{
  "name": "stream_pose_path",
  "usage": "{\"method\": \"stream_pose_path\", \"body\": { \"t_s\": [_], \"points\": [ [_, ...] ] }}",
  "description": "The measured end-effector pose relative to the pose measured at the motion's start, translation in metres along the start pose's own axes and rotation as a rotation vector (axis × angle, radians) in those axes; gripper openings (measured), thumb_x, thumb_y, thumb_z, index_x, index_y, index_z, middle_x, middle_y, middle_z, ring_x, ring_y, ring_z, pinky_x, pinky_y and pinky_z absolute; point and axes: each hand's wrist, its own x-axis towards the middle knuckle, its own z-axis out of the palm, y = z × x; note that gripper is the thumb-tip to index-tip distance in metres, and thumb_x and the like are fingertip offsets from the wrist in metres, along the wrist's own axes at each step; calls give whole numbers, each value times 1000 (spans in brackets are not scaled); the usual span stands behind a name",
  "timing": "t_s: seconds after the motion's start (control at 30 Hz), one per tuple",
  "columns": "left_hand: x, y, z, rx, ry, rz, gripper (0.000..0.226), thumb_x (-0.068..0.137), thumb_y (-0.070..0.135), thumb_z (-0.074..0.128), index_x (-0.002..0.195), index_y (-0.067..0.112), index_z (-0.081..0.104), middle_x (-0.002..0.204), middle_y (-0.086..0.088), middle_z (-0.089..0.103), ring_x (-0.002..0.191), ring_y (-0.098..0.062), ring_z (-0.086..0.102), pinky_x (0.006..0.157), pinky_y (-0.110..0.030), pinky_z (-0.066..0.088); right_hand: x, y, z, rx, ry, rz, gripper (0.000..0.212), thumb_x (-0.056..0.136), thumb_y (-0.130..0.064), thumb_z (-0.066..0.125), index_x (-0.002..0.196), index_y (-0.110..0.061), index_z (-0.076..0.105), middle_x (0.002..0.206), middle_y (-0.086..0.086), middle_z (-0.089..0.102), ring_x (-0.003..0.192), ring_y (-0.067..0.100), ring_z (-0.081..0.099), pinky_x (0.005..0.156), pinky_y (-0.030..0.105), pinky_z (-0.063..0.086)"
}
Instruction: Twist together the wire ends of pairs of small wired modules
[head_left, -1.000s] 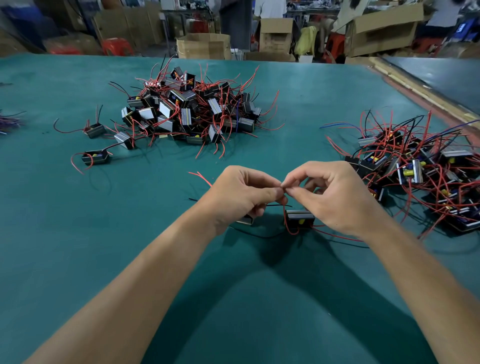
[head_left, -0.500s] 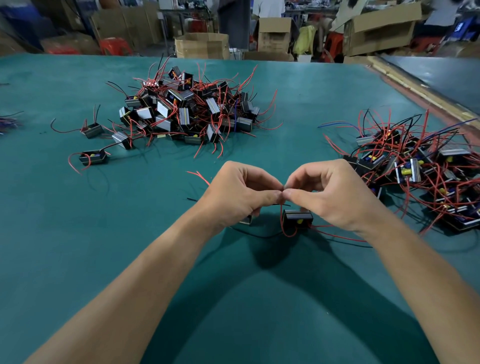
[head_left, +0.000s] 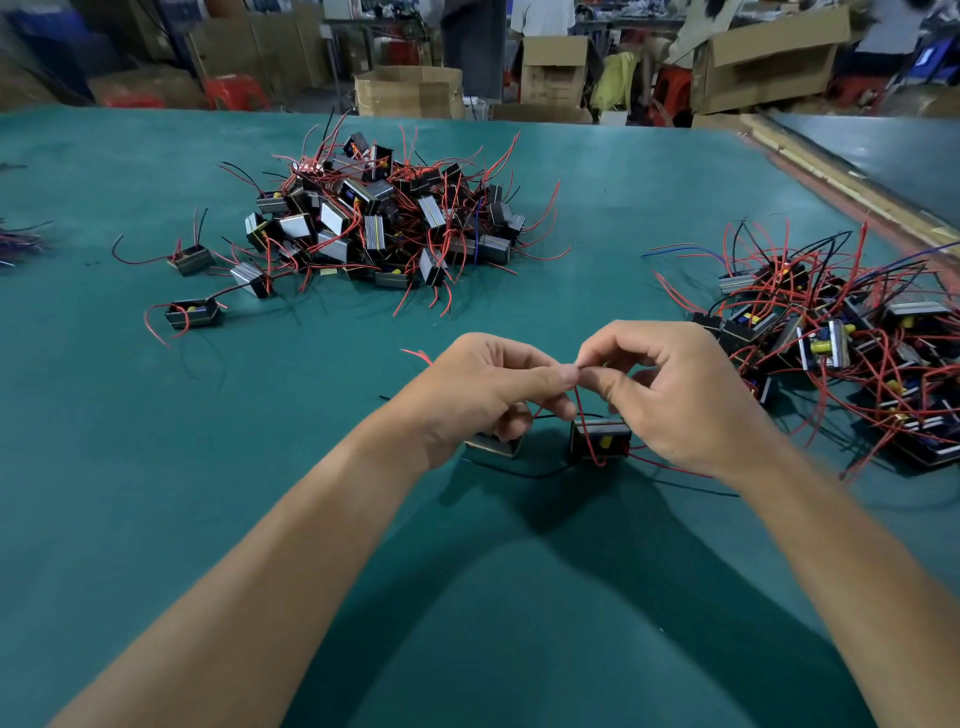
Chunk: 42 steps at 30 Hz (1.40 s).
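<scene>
Two small black modules lie on the green table in front of me: one (head_left: 598, 440) shows a yellow part, the other (head_left: 493, 444) is half hidden under my left hand. My left hand (head_left: 483, 392) and my right hand (head_left: 670, 384) meet fingertip to fingertip above them. Both pinch thin red wire ends (head_left: 578, 402) between thumb and forefinger. The joint itself is hidden by the fingertips. A black wire (head_left: 524, 473) trails on the table between the modules.
A heap of single modules with red wires (head_left: 379, 223) lies at the far centre, with a few strays (head_left: 193, 313) to its left. A tangled pile of modules (head_left: 841, 343) sits at the right. Cardboard boxes (head_left: 410, 91) stand beyond the table's far edge.
My hands stay together on the wire ends. The right forefinger has lifted a little and the fingertips have shifted on the wire. The modules have barely moved.
</scene>
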Motion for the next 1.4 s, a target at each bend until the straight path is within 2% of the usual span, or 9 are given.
{"method": "stream_pose_path", "body": {
  "t_s": [0.2, 0.5, 0.73, 0.83, 0.97, 1.03, 1.13, 1.3, 1.4],
  "points": [
    [1, 0, 1, -20, 8, -8, 14, 89, 16, 68, 75, 15, 70, 60, 2, 64, 41, -9, 37, 41, -14, 31, 0, -4, -1, -128, 55, -137, 11, 85, -8, 75, 79, -16, 72, 73, -4, 63, 68, 22, 57, 63, 27, 43],
    [1, 0, -1, -44, -37, -55, 19, 92, 7, 63, 73, 11, 68, 58, -1, 60, 45, -7, 34, 41, -14, 30, -1, -3, -4, -30, -73, -45, 14, 85, -11, 76, 78, -23, 72, 69, -13, 63, 61, 7, 55, 59, 10, 36],
    [2, 0, 0, 8, -17, -67, 21, 92, 10, 63, 72, 14, 68, 55, 0, 57, 48, -11, 34, 42, -15, 27, -2, -3, -5, -14, -89, -23, 14, 85, -12, 76, 77, -23, 72, 73, -12, 65, 67, 11, 62, 61, 23, 48],
    [2, 1, 1, 17, -26, -86, 22, 92, 10, 63, 70, 14, 67, 51, 2, 50, 44, -10, 30, 42, -18, 21, -3, -5, -3, -97, -58, -104, 13, 85, -7, 75, 78, -17, 72, 73, -9, 64, 66, 15, 58, 61, 21, 44],
    [3, 2, 0, -24, -12, -88, 19, 93, 8, 59, 74, 10, 62, 49, 3, 43, 44, -11, 22, 46, -22, 14, 0, -7, 7, -180, 47, -198, 9, 86, -1, 71, 80, -7, 72, 74, 3, 64, 67, 23, 56, 62, 35, 45],
    [2, 2, 1, -24, 31, -50, 18, 93, 6, 58, 75, 8, 61, 49, 3, 46, 42, -10, 24, 43, -20, 17, 0, -5, 7, -140, 54, -151, 7, 86, -4, 74, 81, -10, 74, 72, -4, 65, 65, 12, 57, 62, 23, 44],
    [1, -1, 7, 173, 156, 87, 19, 92, 5, 63, 73, 9, 64, 48, 6, 50, 38, -6, 34, 40, -17, 28, -1, -1, 3, -55, -21, 9, 15, 85, -7, 73, 77, -20, 74, 62, -18, 63, 57, 0, 54, 59, 9, 39],
    [2, -11, 14, 537, 270, 357, 15, 86, 13, 70, 72, 15, 68, 52, 12, 53, 46, -4, 41, 50, -16, 33, 2, 1, 2, 173, -81, 220, 19, 88, -8, 69, 69, -11, 71, 58, -1, 66, 50, 7, 51, 52, 25, 44],
    [-1, -12, 15, 677, 292, 465, 13, 85, 14, 70, 73, 18, 70, 53, 12, 56, 46, -2, 46, 48, -8, 28, 3, 1, -1, 269, -134, 359, 24, 90, -10, 68, 66, -11, 69, 56, -2, 65, 47, 10, 52, 46, 23, 42]
  ]
}}
